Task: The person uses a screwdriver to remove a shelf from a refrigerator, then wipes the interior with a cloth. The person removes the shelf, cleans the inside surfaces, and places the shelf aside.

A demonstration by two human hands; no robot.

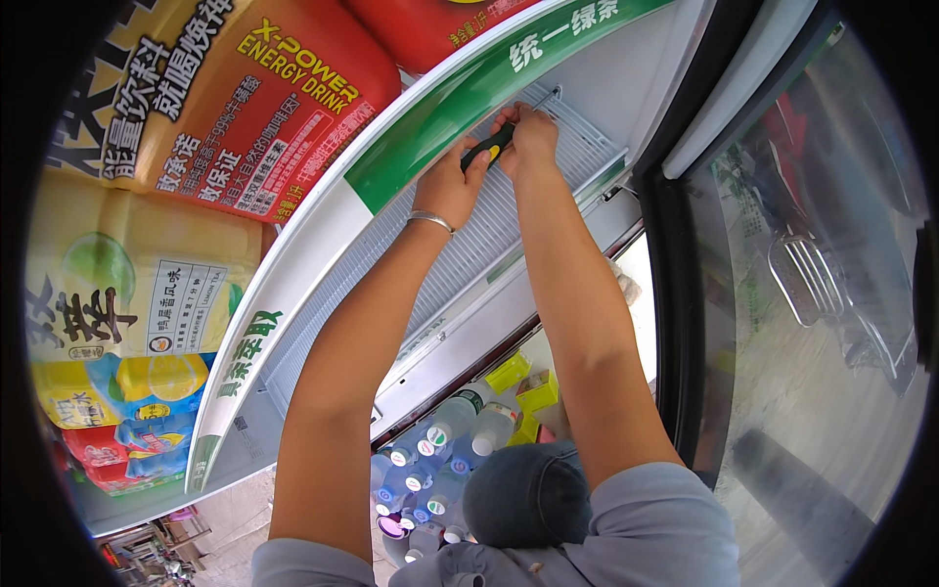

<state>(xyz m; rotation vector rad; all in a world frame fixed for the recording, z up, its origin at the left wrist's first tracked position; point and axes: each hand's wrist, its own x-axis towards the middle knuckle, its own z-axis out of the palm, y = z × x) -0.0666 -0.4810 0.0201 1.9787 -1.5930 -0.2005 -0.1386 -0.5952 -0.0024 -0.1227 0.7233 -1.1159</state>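
My left hand (pixel 449 183), with a metal bangle at its wrist, grips the dark green and yellow handle of a screwdriver (pixel 494 149). Close beside it, my right hand (pixel 531 136) has its fingers around the front end of the same tool. A thin metal shaft reaches from my fingers towards the corner of a white wire shelf (pixel 579 136) inside a display fridge. Where the tip touches is too small to tell. Both hands are behind the curved shelf front strip (pixel 433 125), which is green and white and bears writing.
Large drink bottles (pixel 293 110) stand on the shelf at the left. The fridge's glass door (pixel 821 293) stands open at the right, behind a black door frame (pixel 671 293). Below are several plastic bottles (pixel 455 414), yellow-green boxes (pixel 538 390) and my bent knee (pixel 524 499).
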